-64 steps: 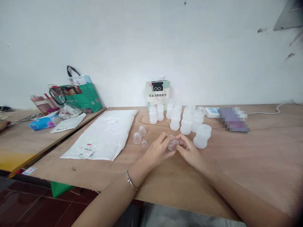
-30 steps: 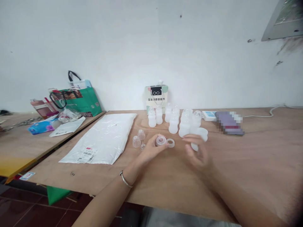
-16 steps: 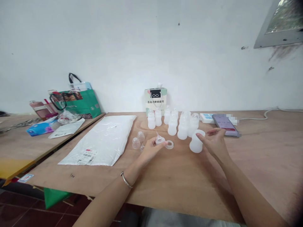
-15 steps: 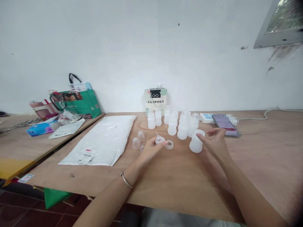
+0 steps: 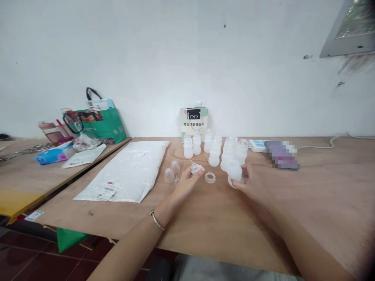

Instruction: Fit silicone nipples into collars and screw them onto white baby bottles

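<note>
Left hand (image 5: 187,180) pinches a clear nipple (image 5: 195,169) in its fingers, just left of the ring (image 5: 210,178) lying loose on the desk (image 5: 222,218). Right hand (image 5: 252,182), right of the ring, has its fingers wrapped round an open bottle (image 5: 235,172). Not yet joined. Behind the ring stand about eight capped bottles (image 5: 215,150); three domes (image 5: 172,172) lie left of it.

Bare plywood table (image 5: 322,195) right of the bottles (image 5: 215,150) is wide open; on the left, loose caps (image 5: 171,171) and the plastic bag (image 5: 129,168) crowd things.
</note>
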### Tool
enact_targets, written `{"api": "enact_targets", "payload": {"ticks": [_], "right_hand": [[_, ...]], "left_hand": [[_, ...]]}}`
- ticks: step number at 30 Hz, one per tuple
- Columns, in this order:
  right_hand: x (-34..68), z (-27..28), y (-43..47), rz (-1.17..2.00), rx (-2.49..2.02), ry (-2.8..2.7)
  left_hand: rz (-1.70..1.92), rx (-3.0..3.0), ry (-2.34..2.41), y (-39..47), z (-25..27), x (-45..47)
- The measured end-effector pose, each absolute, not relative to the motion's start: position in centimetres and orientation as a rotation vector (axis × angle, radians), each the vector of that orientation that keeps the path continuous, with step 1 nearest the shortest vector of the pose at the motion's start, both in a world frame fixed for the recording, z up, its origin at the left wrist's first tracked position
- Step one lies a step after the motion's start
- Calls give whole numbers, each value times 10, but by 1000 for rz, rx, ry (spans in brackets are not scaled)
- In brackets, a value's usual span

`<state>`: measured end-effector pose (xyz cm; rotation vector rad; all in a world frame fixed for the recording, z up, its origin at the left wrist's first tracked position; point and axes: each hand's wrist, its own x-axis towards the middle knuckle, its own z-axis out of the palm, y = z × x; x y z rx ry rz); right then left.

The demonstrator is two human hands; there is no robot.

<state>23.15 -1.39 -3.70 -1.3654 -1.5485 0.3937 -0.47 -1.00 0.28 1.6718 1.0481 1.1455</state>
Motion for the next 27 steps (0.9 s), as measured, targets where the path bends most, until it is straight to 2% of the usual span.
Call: {"api": "enact_targets", "payload": {"ticks": [8, 20, 23, 25, 27], "right_hand": [[173, -26, -43, 225, -1136, -1864], [178, -35, -42, -50, -1070, -1870], [178, -33, -42, 165, -1051, -1813], [180, -28, -43, 516, -1053, -1772], [182, -24, -43, 995, -1006, -1713]], "left_hand": [[1210, 1617, 967, -12, 2, -1], [1079, 1665, 858, -11, -6, 0], [1048, 1700, 817, -16, -1, -4], [1021, 1706, 740, -20, 5, -8], [980, 1701, 628, -24, 9, -11]]}}
